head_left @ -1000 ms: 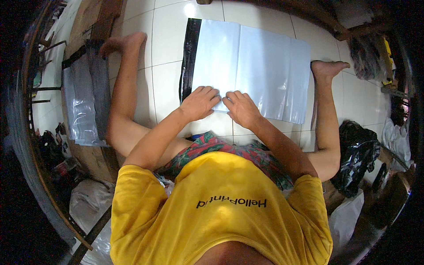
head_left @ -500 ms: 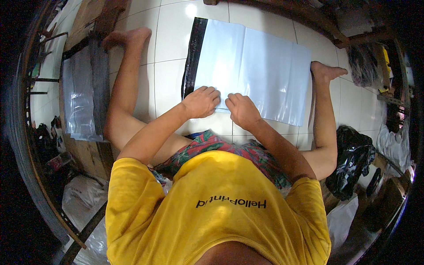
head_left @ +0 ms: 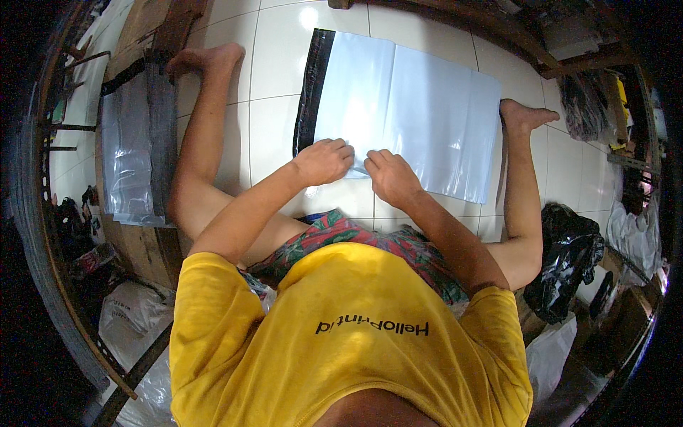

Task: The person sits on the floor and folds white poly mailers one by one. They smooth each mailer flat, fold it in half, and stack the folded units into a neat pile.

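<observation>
A large pale blue plastic mailing bag (head_left: pixel 441 117) lies flat on the tiles between my outstretched legs. It has a black band along its left end and a crease running down its left half. My left hand (head_left: pixel 324 161) is closed at the bag's near edge, close to the black band. Just to its right, my right hand (head_left: pixel 391 176) grips the same edge with bent fingers. Between the two hands the edge is slightly puckered. The fingertips of both hands are partly hidden by the knuckles.
White floor tiles (head_left: pixel 274 132) surround the bag. On the left, grey plastic bags (head_left: pixel 131 153) lie on a wooden board. A crumpled black plastic bag (head_left: pixel 569 249) sits beside my right knee. A wooden beam (head_left: pixel 512 35) crosses the far right, and metal shelf frames stand at both sides.
The bag's near edge between my hands has lifted and puckered a little. Both hands stay in nearly the same place.
</observation>
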Demonstrator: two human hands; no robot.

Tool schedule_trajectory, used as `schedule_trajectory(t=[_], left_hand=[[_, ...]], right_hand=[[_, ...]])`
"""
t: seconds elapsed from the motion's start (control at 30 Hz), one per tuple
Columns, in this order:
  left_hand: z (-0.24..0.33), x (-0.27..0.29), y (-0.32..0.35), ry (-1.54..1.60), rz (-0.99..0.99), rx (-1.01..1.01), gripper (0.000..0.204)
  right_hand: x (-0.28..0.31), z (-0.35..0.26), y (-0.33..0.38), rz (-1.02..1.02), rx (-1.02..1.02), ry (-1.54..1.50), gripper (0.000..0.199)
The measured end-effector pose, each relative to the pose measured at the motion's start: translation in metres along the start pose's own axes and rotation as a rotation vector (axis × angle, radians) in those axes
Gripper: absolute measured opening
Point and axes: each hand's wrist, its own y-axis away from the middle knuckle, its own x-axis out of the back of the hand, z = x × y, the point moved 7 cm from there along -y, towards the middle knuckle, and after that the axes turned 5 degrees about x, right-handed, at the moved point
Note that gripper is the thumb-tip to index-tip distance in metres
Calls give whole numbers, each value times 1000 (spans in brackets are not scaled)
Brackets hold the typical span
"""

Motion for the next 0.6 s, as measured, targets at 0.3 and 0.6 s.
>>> schedule_trajectory(t=[0.3, 0.6], left_hand=[[20, 34, 12, -21, 414, 61, 26], [61, -33, 40, 8, 58, 261, 50]], right_hand=[[0, 2, -5, 136, -110, -10, 17], [0, -5, -4, 187, -62, 47, 13]])
